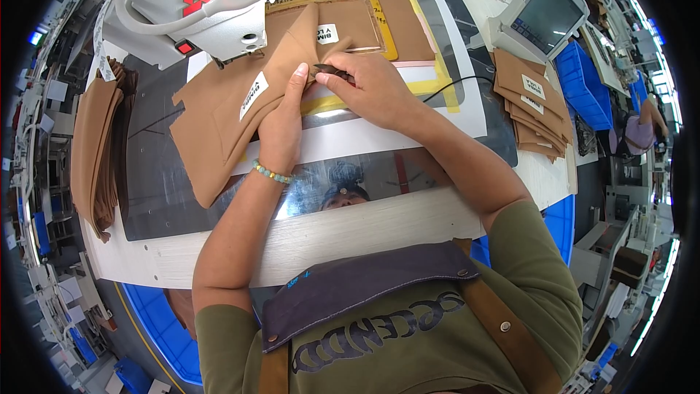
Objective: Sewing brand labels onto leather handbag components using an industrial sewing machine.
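Observation:
My left hand (283, 120), wearing a beaded bracelet (272, 173), is closed on a folded brown fabric piece (211, 131) with a white label (254, 95). Its thumb presses the cloth near the edge. Close beside that thumb, my right hand (375, 91) grips a small dark pointed tool (334, 71), its tip at the fabric edge. Fingers hide most of the tool, so its exact kind is unclear. Behind the lifted cloth lies a yellow-edged template frame (386, 36) over more brown fabric (408, 29).
A white sewing machine head (197, 7) overhangs the back left. Stacks of brown pieces stand at the left (102, 149) and right (532, 102). A control screen (543, 14) sits at the back right, near a blue bin (583, 84). A black cable (456, 82) crosses the white sheet.

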`<move>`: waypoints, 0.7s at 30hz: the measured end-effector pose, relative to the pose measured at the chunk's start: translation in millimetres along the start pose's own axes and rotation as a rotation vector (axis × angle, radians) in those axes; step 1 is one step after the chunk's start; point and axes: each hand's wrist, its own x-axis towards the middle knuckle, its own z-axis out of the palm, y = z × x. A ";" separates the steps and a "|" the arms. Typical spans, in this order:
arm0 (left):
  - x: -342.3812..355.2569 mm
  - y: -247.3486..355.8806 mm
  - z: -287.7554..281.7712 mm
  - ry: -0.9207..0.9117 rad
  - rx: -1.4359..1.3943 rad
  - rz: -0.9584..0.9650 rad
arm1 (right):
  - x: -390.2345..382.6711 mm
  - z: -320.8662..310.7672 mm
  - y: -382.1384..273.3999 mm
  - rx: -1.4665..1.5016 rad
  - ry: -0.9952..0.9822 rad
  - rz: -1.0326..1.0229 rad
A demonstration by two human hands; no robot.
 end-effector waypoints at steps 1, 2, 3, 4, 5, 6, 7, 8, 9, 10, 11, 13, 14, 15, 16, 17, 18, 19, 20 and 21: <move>0.2 0.3 0.4 0.001 0.002 -0.028 | 0.4 0.2 0.4 0.024 0.011 -0.039; 0.2 0.5 0.9 -0.016 -0.042 -0.059 | 0.9 0.2 0.7 0.010 0.011 -0.023; -0.1 0.7 0.9 -0.034 -0.086 -0.074 | 1.2 0.1 0.8 -0.002 0.010 -0.026; -0.5 0.9 0.8 -0.033 -0.086 -0.092 | 1.7 -0.1 0.9 -0.005 0.021 -0.043; -1.1 1.0 0.5 -0.057 -0.116 -0.109 | 1.7 -0.1 0.5 -0.013 0.010 -0.027; -1.4 1.3 -0.1 -0.068 -0.143 -0.113 | 1.5 -0.1 -0.3 -0.010 0.018 -0.029; -2.0 1.1 0.0 -0.078 -0.145 -0.126 | 1.5 0.1 -1.3 0.004 0.023 -0.052; -2.3 0.9 0.0 -0.038 -0.128 -0.124 | 1.1 0.4 -2.7 -0.006 0.025 -0.030; -2.1 0.9 0.0 -0.020 -0.113 -0.089 | 0.9 0.6 -4.1 -0.003 0.042 -0.118; -1.2 1.4 -0.3 0.001 -0.110 -0.123 | 0.4 0.6 -5.7 0.007 0.074 -0.219; 0.9 3.2 -1.7 -0.018 -0.111 -0.136 | -1.5 1.6 -8.0 0.001 0.058 -0.206; 1.2 5.1 -2.6 -0.032 -0.110 -0.148 | -7.0 4.0 -13.0 0.122 0.006 -0.442; 0.2 5.8 -2.5 -0.018 -0.143 -0.184 | -9.1 4.6 -14.7 0.124 0.014 -0.442; -0.5 6.5 -2.0 -0.004 -0.176 -0.220 | -11.2 4.3 -15.6 0.078 -0.027 -0.497; -1.3 7.3 -1.3 -0.004 -0.175 -0.220 | -12.0 4.5 -16.1 0.039 -0.060 -0.557; -1.6 8.3 -0.6 -0.028 -0.179 -0.182 | -12.8 2.4 -15.3 0.039 -0.081 -0.495; -1.9 9.2 0.2 -0.044 -0.178 -0.128 | -11.9 2.0 -14.4 0.028 -0.097 -0.482; -2.2 9.7 1.5 -0.053 -0.182 -0.142 | -9.6 1.5 -13.2 0.040 -0.011 -0.404; -2.7 9.7 2.9 -0.005 -0.176 -0.127 | -7.1 1.7 -11.7 0.064 0.075 -0.342; -3.2 9.6 3.8 0.044 -0.160 -0.096 | -4.7 -1.7 -8.5 0.009 0.080 -0.290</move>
